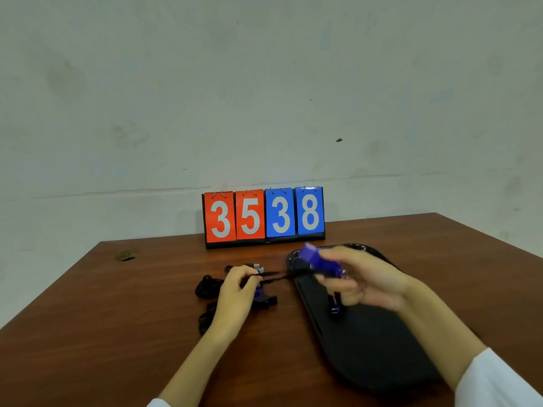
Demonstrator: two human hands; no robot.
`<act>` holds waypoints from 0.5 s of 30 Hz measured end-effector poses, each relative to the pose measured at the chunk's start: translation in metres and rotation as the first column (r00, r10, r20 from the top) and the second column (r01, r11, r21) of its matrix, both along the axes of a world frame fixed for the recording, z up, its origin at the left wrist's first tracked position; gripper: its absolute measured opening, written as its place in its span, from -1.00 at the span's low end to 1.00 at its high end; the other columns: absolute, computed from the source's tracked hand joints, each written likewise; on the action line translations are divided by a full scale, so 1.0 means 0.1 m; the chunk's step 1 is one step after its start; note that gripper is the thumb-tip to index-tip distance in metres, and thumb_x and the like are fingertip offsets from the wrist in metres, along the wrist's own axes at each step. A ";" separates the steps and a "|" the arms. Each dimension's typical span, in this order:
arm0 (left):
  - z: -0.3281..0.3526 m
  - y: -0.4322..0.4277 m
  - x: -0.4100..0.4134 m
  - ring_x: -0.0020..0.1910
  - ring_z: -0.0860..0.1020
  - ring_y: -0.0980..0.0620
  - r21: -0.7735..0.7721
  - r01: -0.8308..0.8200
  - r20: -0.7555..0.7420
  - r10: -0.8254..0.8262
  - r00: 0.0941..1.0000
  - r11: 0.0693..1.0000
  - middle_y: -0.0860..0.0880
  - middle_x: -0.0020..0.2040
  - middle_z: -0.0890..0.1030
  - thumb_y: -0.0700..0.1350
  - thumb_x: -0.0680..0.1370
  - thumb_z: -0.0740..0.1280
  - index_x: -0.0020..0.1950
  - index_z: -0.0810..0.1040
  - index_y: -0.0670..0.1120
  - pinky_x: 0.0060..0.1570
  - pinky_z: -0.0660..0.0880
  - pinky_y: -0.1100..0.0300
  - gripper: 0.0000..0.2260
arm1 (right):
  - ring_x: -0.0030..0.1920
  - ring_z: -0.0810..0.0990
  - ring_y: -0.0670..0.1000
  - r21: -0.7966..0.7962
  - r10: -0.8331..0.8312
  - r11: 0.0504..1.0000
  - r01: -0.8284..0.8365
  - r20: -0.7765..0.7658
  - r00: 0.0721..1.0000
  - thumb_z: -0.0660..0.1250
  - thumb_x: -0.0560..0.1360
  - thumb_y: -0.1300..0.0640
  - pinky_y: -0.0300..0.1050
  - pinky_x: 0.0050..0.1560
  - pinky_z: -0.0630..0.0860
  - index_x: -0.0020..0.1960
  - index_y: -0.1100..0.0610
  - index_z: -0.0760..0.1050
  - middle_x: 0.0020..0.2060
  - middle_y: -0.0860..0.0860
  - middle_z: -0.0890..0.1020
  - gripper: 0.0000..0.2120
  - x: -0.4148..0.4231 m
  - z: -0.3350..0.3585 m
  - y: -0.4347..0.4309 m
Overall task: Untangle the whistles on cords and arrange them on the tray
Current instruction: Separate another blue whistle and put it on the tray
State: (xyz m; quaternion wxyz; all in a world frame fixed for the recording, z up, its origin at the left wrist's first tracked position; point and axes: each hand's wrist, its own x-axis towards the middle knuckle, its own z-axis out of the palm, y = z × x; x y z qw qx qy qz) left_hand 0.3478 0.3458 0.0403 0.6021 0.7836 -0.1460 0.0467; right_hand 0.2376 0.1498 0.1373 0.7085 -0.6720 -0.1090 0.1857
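Our right hand [364,282] holds the blue whistle [316,258] in curled fingers [338,286] above the far end of the black tray [382,353]. Our left hand [235,284] pinches its black cord [279,274] over the table [117,333]. The cord is stretched between them, we think to draw it out of the tangle [207,286]. Blur hides the exact grip. The left hand covers part of the tangle, so we cannot count the whistles there.

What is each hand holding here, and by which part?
The right hand grips the blue whistle by its body; the left hand pinches the black cord stretched between them.
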 end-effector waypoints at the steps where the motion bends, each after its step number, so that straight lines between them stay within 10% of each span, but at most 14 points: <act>1: -0.02 -0.02 -0.01 0.06 0.50 0.11 0.007 0.005 0.008 -0.005 1.000 1.000 0.03 0.04 0.54 -0.18 0.58 0.25 -0.10 0.55 0.01 -0.08 0.37 0.36 -0.87 | -0.60 0.17 -0.16 0.159 -0.003 0.987 0.006 -0.023 1.000 0.42 0.35 -0.10 -0.36 -0.60 0.17 -0.23 0.14 0.54 -0.56 -0.09 0.32 -0.70 0.05 -0.01 0.01; 10: -0.03 0.15 0.06 -0.12 0.62 -0.05 -0.333 -0.121 -0.226 0.045 0.973 0.935 -0.21 0.00 0.59 -0.44 0.51 0.26 -0.04 0.54 -0.21 -0.13 0.60 0.17 -0.83 | -0.60 0.02 -0.12 0.772 -0.049 0.635 0.023 0.011 0.999 0.25 0.47 -0.05 -0.29 -0.60 -0.03 -0.20 0.16 0.48 -0.61 -0.04 0.31 -0.74 0.30 0.29 0.12; 15: 0.03 0.15 0.03 -0.12 0.64 -0.11 -0.374 -0.031 -0.212 -0.053 0.976 0.927 -0.16 -0.01 0.61 -0.45 0.45 0.32 -0.01 0.55 -0.18 -0.12 0.59 0.15 -0.77 | -0.64 0.07 -0.14 0.359 -0.496 0.830 0.427 0.124 0.860 0.22 0.52 -0.07 -0.30 -0.61 0.03 -0.17 0.15 0.43 -0.54 -0.04 0.38 -0.72 0.38 0.49 0.09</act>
